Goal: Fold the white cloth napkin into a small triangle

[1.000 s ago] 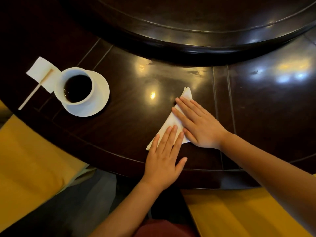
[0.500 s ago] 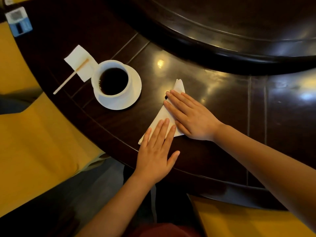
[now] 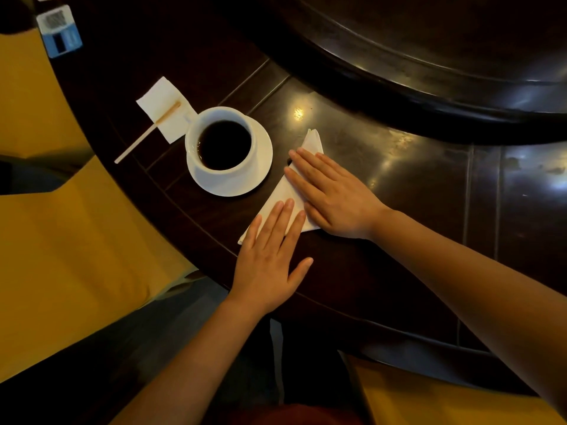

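**White cloth, pressed flat under two palms**

Dark polished wood makes up the table [image 3: 414, 191], and things lie across it from the far left inward. A paper square [image 3: 164, 107] with a stir stick [image 3: 144, 134] on it lies at the left. Just beside it stands a cup [image 3: 222, 142] of black coffee on its saucer [image 3: 242, 182].

Next comes the napkin [image 3: 283, 191], already a narrow triangle. One tip points away from the person, near the saucer's rim; I cannot tell whether they touch.

The left hand [image 3: 270, 259] lies open and flat, fingers together, on the napkin's near corner. The right hand [image 3: 331, 194] is likewise spread flat over the middle and right side. Neither grips anything; both press down.

The cloth looks thin, light and soft, so it will likely spring open unless its creases are pressed firmly. On glossy wood it may slide. Pinching a corner or a folded edge seems the best hold, with the other palm as anchor. The full cup close by is the hazard.
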Motion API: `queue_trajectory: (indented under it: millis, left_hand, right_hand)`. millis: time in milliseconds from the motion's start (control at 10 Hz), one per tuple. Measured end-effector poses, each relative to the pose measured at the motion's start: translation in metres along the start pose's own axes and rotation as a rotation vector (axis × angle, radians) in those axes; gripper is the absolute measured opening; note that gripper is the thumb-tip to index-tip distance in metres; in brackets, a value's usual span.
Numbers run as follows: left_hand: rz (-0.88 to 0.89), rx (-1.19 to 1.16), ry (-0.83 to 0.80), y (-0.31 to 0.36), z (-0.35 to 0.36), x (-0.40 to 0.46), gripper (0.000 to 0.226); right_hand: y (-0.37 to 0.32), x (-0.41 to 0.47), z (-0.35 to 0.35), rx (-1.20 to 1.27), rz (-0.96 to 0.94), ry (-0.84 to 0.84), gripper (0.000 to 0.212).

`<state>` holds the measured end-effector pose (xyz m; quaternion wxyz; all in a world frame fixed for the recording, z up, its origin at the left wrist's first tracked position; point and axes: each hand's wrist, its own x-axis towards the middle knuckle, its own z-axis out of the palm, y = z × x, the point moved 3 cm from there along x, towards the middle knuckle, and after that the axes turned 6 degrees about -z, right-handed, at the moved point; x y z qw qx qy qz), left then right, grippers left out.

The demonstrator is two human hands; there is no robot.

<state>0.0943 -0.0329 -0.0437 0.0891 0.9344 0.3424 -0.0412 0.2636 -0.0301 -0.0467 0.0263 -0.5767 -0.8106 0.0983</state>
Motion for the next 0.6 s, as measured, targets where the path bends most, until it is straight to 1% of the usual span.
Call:
queue_trajectory:
  millis: [200, 400, 500, 600]
  left_hand:
    - [0.005, -0.02, -0.012, 0.0, -0.003, -0.001, 0.067]
    - [0.005, -0.082, -0.085, 0.002, -0.02, -0.001, 0.069]
    - [0.035, -0.136, -0.088, 0.0, -0.041, 0.005, 0.07]
    - [0.034, -0.141, -0.089, -0.002, -0.058, 0.005, 0.065]
  right_hand:
    - [-0.002, 0.0, -0.002, -0.002, 0.02, 0.001, 0.06]
    - [-0.006, 0.0, -0.019, 0.045, 0.041, -0.063, 0.062]
    - [-0.007, -0.003, -0.047, 0.022, 0.066, -0.089, 0.061]
    - [-0.016, -0.007, -0.06, 0.02, 0.115, -0.108, 0.056]
